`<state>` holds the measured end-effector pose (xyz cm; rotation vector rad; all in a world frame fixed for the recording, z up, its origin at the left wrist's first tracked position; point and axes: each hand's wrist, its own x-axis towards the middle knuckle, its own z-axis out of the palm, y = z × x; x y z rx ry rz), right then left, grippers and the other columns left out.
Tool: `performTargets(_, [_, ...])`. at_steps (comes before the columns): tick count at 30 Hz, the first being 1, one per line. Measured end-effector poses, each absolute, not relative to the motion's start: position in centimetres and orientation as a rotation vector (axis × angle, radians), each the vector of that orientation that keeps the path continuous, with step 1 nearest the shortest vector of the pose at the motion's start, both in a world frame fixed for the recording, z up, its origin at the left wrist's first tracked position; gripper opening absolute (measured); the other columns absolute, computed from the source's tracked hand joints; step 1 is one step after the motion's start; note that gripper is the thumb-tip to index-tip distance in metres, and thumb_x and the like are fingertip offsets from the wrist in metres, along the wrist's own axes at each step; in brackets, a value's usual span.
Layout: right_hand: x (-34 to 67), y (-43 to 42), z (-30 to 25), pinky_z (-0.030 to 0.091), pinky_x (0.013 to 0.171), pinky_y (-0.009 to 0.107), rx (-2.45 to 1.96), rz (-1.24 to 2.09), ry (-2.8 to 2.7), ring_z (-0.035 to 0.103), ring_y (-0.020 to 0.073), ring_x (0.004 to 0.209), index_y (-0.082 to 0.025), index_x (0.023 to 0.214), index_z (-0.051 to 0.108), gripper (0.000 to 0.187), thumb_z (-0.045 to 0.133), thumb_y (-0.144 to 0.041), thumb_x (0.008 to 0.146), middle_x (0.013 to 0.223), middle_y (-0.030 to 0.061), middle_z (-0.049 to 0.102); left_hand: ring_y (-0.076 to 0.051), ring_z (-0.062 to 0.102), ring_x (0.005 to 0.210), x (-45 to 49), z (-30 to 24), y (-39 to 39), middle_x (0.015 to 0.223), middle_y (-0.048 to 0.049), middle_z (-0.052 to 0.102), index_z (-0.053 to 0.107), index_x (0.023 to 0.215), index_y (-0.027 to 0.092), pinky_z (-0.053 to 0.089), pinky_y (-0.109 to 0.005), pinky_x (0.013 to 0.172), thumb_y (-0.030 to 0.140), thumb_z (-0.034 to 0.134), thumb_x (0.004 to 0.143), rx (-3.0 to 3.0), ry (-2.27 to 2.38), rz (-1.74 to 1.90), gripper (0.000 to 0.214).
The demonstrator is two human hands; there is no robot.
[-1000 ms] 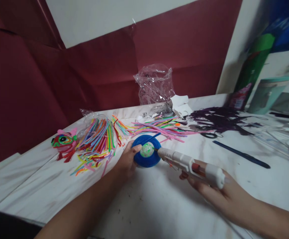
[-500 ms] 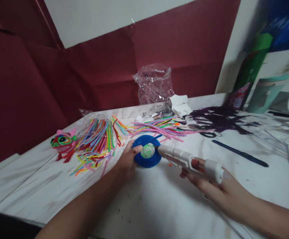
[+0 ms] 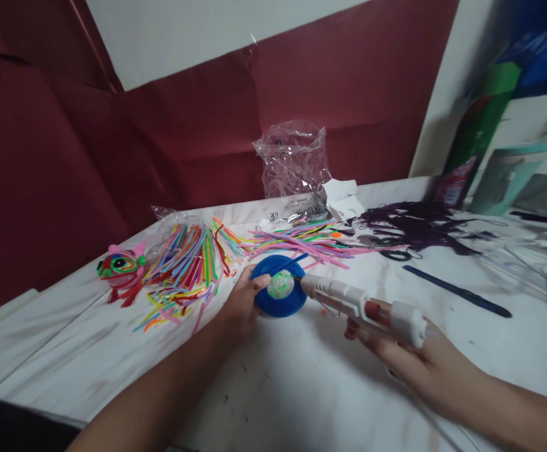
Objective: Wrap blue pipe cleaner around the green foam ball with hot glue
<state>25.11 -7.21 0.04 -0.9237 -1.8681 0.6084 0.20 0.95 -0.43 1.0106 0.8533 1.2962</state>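
My left hand (image 3: 250, 290) grips the left edge of a blue disc (image 3: 280, 307), thumb on top and the other fingers mostly hidden. A whitish rounded piece with green specks (image 3: 281, 284) sits in the disc's middle. At the disc's upper right a blue strip (image 3: 300, 258) sticks out past the rim. My right hand (image 3: 390, 345) is wrapped round a white glue gun (image 3: 348, 296), whose dark nozzle points left at the disc's right side, close to the speckled piece. Whether the tip touches it I cannot tell.
Colourful pipe cleaners (image 3: 188, 257) lie in bundles behind and to the left, beside a red and pink animal figure (image 3: 121, 270). Scissors (image 3: 395, 254), a dark blue strap-like strip (image 3: 456, 290) and dark purple strands (image 3: 414, 223) are on the right. A clear plastic bag (image 3: 292, 157) stands at the back.
Almost nothing differs; the whole view has shifted slightly. Both hands keep their hold, and the glue gun stays pointed at the blue disc.
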Motion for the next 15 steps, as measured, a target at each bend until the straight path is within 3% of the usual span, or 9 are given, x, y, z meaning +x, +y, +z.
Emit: performTargets(15, [25.14,-7.52,0.19,0.054,0.052,0.026,-0.954,0.65,-1.862,0.065,0.0188,0.061,-0.021,0.083,0.066,0.017,0.053,-0.03,0.089,0.071,0.0033,0.07,-0.032,0.067,0.105,0.31,-0.24,0.75,0.105,-0.0089,0.073,0.061,0.114,0.02,0.051,-0.044,0.091,0.034,0.078,0.068,1.006,0.833,1.299,0.051])
